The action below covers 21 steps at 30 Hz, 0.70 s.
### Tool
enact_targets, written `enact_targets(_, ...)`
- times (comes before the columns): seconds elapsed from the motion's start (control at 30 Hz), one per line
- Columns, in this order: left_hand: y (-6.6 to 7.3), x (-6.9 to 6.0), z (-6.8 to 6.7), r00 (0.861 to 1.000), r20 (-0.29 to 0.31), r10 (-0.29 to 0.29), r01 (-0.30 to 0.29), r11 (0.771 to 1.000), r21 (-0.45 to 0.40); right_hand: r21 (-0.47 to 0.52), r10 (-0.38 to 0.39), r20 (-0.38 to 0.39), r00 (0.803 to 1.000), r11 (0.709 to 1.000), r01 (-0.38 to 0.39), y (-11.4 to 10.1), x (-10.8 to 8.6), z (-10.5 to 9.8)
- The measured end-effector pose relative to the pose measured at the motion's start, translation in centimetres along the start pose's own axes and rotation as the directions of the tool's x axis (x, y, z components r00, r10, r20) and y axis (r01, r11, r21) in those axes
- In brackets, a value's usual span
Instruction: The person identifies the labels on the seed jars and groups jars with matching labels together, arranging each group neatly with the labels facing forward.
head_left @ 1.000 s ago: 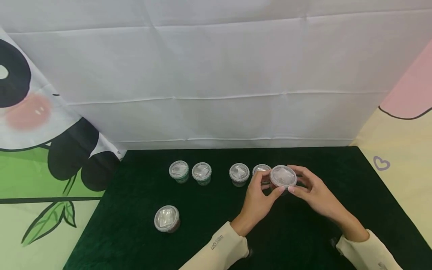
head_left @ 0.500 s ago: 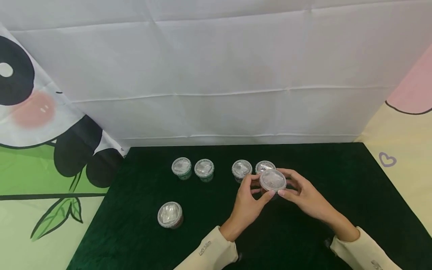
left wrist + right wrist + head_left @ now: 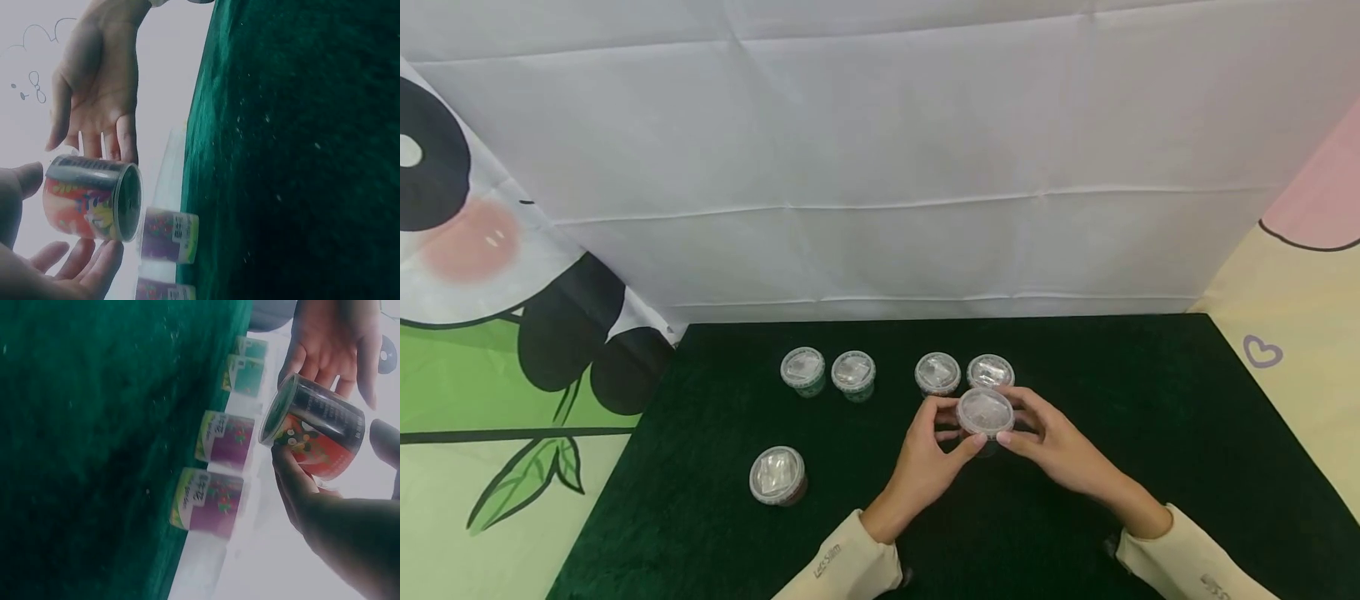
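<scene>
Both hands hold a small round plastic tub (image 3: 985, 412) with a clear lid, raised over the dark green cloth. Its side label is red and black, as the left wrist view shows on the tub (image 3: 87, 199). The left hand (image 3: 919, 460) grips it from the left, thumb at the near side and fingers at the far side. From the right, the right hand (image 3: 1063, 448) grips the same tub likewise. In the right wrist view the tub (image 3: 322, 434) appears tilted. Just behind it stands a purple-labelled tub (image 3: 990, 369), partly covered in the head view.
Another purple-labelled tub (image 3: 937, 372) stands left of that one. Two green-labelled tubs, one (image 3: 853, 372) beside the other (image 3: 802, 367), stand farther left. A reddish tub (image 3: 777, 475) sits at front left. A white cloth wall (image 3: 880, 167) rises behind the green-covered table (image 3: 700, 550).
Both hands have carried the held tub left and toward the person, uncovering more of the purple-labelled tub behind it. The standing tubs keep their places; the head view has shifted slightly.
</scene>
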<state>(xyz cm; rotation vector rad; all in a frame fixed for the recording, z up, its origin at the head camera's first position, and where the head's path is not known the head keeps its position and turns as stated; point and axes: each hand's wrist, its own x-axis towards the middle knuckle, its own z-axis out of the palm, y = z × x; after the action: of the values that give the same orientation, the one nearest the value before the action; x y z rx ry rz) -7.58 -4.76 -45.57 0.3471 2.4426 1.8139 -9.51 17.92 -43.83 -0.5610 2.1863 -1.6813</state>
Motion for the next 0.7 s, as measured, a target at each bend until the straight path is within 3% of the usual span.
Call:
enact_targets(0.43, -1.5, -1.0, -2.7, 0.996, 0.081, -0.025, 0.024, 1.0, 0.013, 0.102, 0.027, 0.111, 0.993, 0.994, -0.038, 0.5, 0.3, 1.7)
enact_targets(0.7, -2.3, -1.5, -3.4, 0.987, 0.163, -0.008, 0.024, 0.995, -0.096, 0.116, 0.014, 0.134, 0.991, 0.993, -0.029, 0.7, 0.4, 2.5)
